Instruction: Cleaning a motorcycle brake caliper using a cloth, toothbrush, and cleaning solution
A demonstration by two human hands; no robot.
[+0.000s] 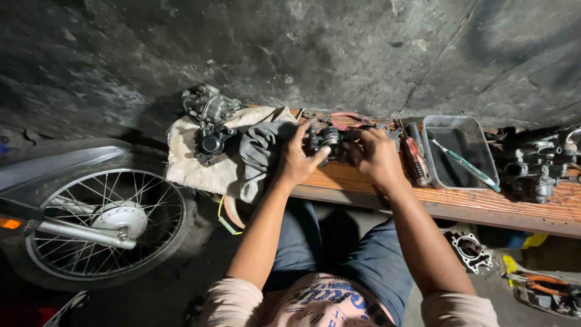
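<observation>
Black carburetor (327, 140), both hands gripping

Spoked motorcycle wheel (100, 227) at left; stained cloth (203, 166) with carburettor (209, 106); clear tray (460, 151) holding toothbrush (465, 161); wooden desk (484, 203)

Dull dark metal carburetor (327, 140) in my hands, worn rough wooden bench (484, 203), stained cloth rag (200, 169), shiny metal tray (460, 151), rough concrete wall (302, 48)
</observation>
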